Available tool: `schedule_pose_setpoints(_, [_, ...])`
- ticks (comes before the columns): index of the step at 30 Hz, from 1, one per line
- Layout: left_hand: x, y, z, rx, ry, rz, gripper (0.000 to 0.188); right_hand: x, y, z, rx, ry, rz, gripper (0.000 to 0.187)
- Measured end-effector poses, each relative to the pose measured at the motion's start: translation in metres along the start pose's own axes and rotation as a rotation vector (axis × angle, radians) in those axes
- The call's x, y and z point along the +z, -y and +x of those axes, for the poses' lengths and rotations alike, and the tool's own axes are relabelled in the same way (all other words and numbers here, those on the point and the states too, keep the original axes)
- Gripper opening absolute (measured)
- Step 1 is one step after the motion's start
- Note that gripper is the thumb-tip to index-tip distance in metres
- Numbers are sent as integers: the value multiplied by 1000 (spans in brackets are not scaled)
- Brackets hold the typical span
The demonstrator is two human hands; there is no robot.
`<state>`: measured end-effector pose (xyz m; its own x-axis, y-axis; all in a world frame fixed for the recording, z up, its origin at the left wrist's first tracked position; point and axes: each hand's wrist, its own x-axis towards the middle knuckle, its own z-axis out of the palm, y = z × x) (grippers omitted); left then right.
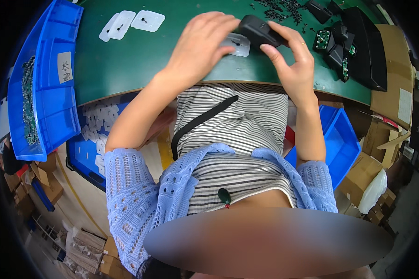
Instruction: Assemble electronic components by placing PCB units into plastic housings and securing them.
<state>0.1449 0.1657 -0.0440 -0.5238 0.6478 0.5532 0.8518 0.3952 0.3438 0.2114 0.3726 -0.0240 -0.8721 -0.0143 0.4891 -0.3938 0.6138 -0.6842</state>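
Observation:
My right hand (pixel 294 58) grips a small black plastic housing (pixel 260 31) between thumb and fingers, just above the green table. To its left, my left hand (pixel 201 44) is open, palm down, with its fingers stretched toward the housing. Whether those fingertips touch it, I cannot tell. Under and between the hands lies a translucent white plastic piece (pixel 239 45) with a small dark part on it. Several similar white pieces (pixel 147 21), also bearing small dark parts, lie farther left on the table.
Small black parts (pixel 279 9) are scattered at the back. Black housings with green circuit boards (pixel 323 39) sit at the right, beside a black tray (pixel 365 51) and a cardboard box (pixel 395 74). A blue bin (pixel 56 102) of boards stands left; another blue bin (pixel 335 144) is below right.

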Motion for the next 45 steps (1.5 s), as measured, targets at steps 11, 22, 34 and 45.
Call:
schedule_pose_setpoints(11, [-17, 5, -25, -138, 69, -167, 45, 23, 8, 8, -210, 217, -218, 36])
schedule_pose_setpoints(22, [-24, 9, -28, -97, 188, 6, 50, 34, 9, 2, -254, 200, -393, 41])
schedule_pose_setpoints(34, [-13, 30, 10, -98, 149, 41, 40, 3, -13, 73, 195, 387, 226, 22])
schedule_pose_setpoints(45, [68, 224, 197, -1053, 67, -829, 21, -20, -68, 79, 96, -433, -324, 11])
